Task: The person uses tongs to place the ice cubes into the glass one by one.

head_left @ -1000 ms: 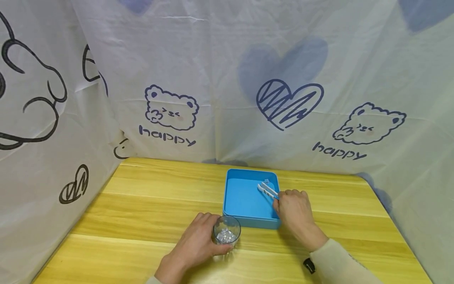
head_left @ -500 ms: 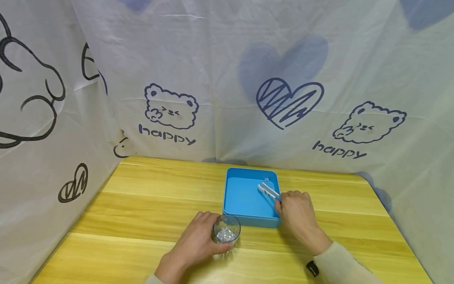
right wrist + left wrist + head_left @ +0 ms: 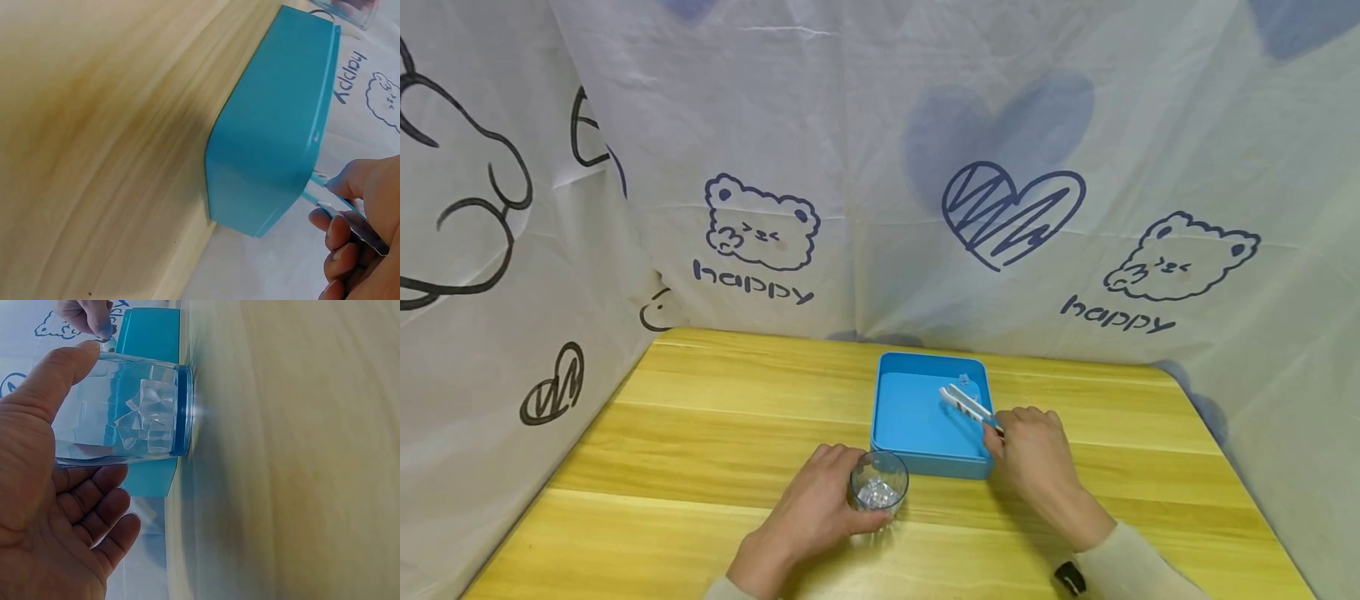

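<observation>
My left hand [image 3: 816, 504] holds a clear drinking glass [image 3: 891, 477] upright on the table, thumb on the near side and fingers on the far side. Several clear, ice-like pieces [image 3: 150, 412] lie in its bottom. In my right hand [image 3: 1036, 458] is a pair of white tongs [image 3: 964, 402], gripped at the handle end over the right wall of a blue tray [image 3: 910, 417]. The tong tips reach inside the tray, slightly apart. Close beyond them, a small clear piece [image 3: 965, 380] lies near the tray's back right corner. The right wrist view hides the tips behind the wall.
The wood-grain table [image 3: 715, 417] runs back to a printed white cloth [image 3: 887, 275], with more cloth on both sides. The glass stands just in front of the tray's near left corner. A black object [image 3: 1070, 577] lies beside the right sleeve.
My right hand has drawn slightly right and nearer, and the tong tips have shifted a little away from the back right corner. The left hand and glass stay in place.
</observation>
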{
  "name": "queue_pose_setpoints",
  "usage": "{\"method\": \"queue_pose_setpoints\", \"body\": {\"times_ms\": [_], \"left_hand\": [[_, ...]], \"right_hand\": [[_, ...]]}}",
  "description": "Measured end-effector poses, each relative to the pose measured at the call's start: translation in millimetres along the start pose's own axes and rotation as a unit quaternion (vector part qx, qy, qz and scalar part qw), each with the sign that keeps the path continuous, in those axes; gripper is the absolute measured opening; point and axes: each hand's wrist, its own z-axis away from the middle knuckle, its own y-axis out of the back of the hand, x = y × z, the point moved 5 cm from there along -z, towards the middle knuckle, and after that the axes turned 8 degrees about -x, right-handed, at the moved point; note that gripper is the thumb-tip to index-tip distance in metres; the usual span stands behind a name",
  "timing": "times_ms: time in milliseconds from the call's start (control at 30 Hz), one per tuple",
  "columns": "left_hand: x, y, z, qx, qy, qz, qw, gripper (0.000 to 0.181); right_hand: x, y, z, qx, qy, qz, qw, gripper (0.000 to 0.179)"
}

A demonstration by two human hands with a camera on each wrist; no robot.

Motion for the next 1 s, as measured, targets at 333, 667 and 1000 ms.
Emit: {"method": "queue_pose_setpoints", "body": {"times_ms": [333, 667, 1000], "left_hand": [[2.4, 3.2, 1.5, -0.002, 0.004, -0.007, 1.0, 0.088], [3.8, 4.3, 0.3, 0.005, 0.001, -0.002, 1.0, 0.087], [3.2, 3.0, -0.2, 0.007, -0.003, 0.002, 1.0, 0.085]], "right_hand": [[-5.4, 10.8, 8.5, 0.01, 0.006, -0.038, 0.9992, 0.02], [-11.2, 21.5, 20.0, 0.033, 0.018, -0.075, 0.9965, 0.012], [-20.0, 34.2, 30.2, 0.021, 0.023, -0.123, 0.992, 0.007]]}}
